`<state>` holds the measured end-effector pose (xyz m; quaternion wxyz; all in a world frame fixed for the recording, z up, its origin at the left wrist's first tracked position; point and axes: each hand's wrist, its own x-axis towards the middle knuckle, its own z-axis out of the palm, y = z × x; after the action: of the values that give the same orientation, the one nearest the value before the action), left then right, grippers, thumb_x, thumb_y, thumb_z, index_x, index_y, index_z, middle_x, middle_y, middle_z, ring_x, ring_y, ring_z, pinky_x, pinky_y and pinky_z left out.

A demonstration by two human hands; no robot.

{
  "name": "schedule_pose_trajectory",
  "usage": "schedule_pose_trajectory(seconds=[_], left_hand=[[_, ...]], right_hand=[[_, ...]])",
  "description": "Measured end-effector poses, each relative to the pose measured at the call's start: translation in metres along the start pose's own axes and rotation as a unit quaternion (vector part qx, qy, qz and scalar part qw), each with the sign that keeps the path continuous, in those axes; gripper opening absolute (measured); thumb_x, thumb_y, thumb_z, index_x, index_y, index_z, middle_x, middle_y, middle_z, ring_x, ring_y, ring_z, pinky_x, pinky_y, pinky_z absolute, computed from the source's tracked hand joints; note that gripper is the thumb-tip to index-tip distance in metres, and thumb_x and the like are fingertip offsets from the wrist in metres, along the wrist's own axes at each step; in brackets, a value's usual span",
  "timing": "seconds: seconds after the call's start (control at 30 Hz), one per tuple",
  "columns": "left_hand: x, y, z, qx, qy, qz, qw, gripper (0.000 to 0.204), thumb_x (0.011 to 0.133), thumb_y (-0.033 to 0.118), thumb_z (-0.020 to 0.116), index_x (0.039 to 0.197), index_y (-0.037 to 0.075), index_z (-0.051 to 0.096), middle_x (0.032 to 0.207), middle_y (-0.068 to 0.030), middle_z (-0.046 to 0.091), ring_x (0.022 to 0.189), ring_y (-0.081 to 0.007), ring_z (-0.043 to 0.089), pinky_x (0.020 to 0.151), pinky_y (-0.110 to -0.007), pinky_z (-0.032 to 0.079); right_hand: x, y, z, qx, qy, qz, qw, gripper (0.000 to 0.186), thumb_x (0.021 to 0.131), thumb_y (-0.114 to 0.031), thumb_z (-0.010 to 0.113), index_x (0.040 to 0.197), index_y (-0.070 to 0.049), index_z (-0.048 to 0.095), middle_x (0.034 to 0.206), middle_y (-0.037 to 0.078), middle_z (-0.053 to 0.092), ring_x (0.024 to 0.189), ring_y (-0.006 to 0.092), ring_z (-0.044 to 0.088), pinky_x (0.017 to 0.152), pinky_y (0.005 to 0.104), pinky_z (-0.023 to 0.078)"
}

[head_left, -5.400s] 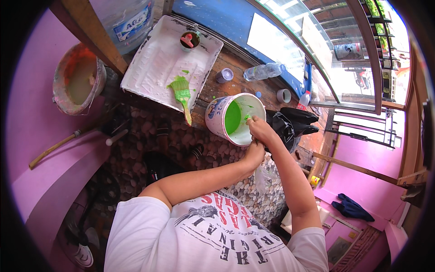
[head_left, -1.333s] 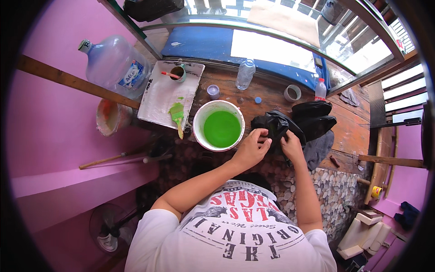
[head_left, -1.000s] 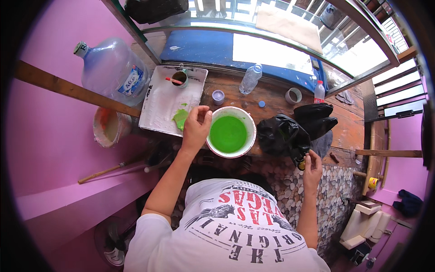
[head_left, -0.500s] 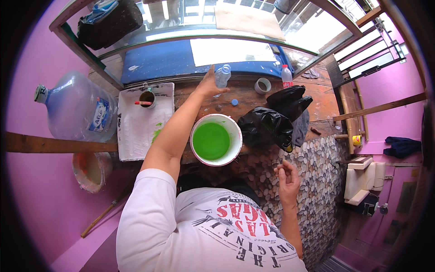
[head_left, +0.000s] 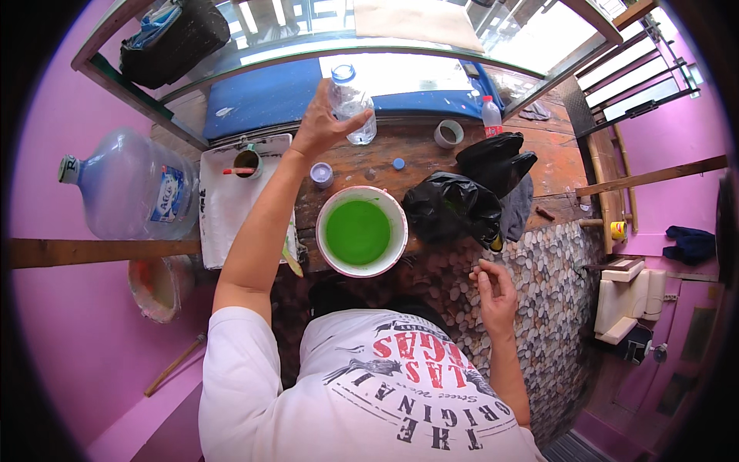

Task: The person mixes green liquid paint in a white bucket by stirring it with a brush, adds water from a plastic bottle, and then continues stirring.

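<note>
My left hand (head_left: 322,123) is wrapped round a clear plastic bottle (head_left: 356,108) with an uncapped mouth, held up at the far side of the wooden table. Nearby on the tabletop lies a loose blue cap (head_left: 399,164). Below the left hand stands a small round container (head_left: 322,175), whitish-purple. A white bucket (head_left: 399,245) of bright green paint (head_left: 358,232) sits at the near edge. Over the patterned floor, my right hand (head_left: 498,294) has its thumb and fingers pinched together; anything between them is too small to make out.
Left of the bucket lies a white paint tray (head_left: 215,208) with a cup (head_left: 248,162) on it, beside a large water jug (head_left: 135,189). To the right are a black plastic bag (head_left: 453,206), a small cup (head_left: 449,134) and a red-labelled bottle (head_left: 491,117). A glass-fronted frame (head_left: 308,55) borders the back.
My left hand has moved left and away with the bottle, which looks larger. The small purplish container and more of the tray's near edge have come into sight. My right hand stays pinched.
</note>
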<state>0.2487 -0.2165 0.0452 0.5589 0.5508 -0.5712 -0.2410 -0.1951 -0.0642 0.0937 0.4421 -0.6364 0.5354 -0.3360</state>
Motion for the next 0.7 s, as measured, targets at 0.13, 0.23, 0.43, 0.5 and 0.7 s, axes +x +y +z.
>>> schedule_pose_trajectory(seconds=[0.13,0.23,0.43,0.5,0.7], left_hand=[[-0.011,0.071,-0.050,0.058,0.017,0.093,0.994,0.079,0.080,0.030,0.091,0.143,0.007,0.048,0.121,-0.0169,0.069,0.110,-0.0261,0.068,0.098,-0.040,0.054],[-0.038,0.128,-0.086,0.174,-0.086,0.040,0.980,0.084,0.078,0.024,0.092,0.145,0.004,0.046,0.126,-0.0154,0.068,0.115,-0.0234,0.067,0.103,-0.039,0.052],[-0.109,0.140,-0.118,0.251,-0.290,-0.054,0.922,0.079,0.073,0.021,0.087,0.143,0.012,0.051,0.115,-0.0171,0.069,0.105,-0.0394,0.068,0.091,-0.044,0.054],[-0.125,0.139,-0.118,0.250,-0.341,-0.099,0.901,0.076,0.074,0.024,0.085,0.140,0.009,0.052,0.114,-0.0200,0.070,0.102,-0.0397,0.069,0.088,-0.046,0.054],[-0.157,0.123,-0.108,0.265,-0.429,-0.182,0.844,0.076,0.070,0.028,0.086,0.135,0.005,0.053,0.104,-0.0215,0.069,0.098,-0.0413,0.068,0.084,-0.047,0.054]], right_hand=[[0.025,-0.016,0.014,0.009,-0.036,-0.027,0.999,0.021,0.104,-0.004,0.062,0.124,0.002,0.067,0.111,0.010,0.067,0.098,0.0172,0.072,0.088,0.0290,0.057],[0.037,-0.027,0.026,0.021,-0.047,-0.054,0.997,0.021,0.104,-0.004,0.062,0.124,0.002,0.067,0.111,0.010,0.068,0.099,0.0167,0.072,0.087,0.0285,0.057],[0.040,-0.035,0.046,-0.006,-0.093,-0.064,0.994,0.021,0.104,-0.004,0.062,0.124,0.001,0.068,0.110,0.008,0.068,0.099,0.0159,0.072,0.087,0.0274,0.057],[0.038,-0.031,0.050,0.000,-0.096,-0.066,0.993,0.021,0.104,-0.004,0.063,0.124,0.001,0.068,0.110,0.008,0.068,0.098,0.0161,0.072,0.087,0.0277,0.057],[0.033,-0.027,0.057,-0.009,-0.111,-0.061,0.992,0.022,0.104,-0.005,0.064,0.124,0.000,0.068,0.111,0.009,0.068,0.097,0.0164,0.072,0.087,0.0280,0.057]])
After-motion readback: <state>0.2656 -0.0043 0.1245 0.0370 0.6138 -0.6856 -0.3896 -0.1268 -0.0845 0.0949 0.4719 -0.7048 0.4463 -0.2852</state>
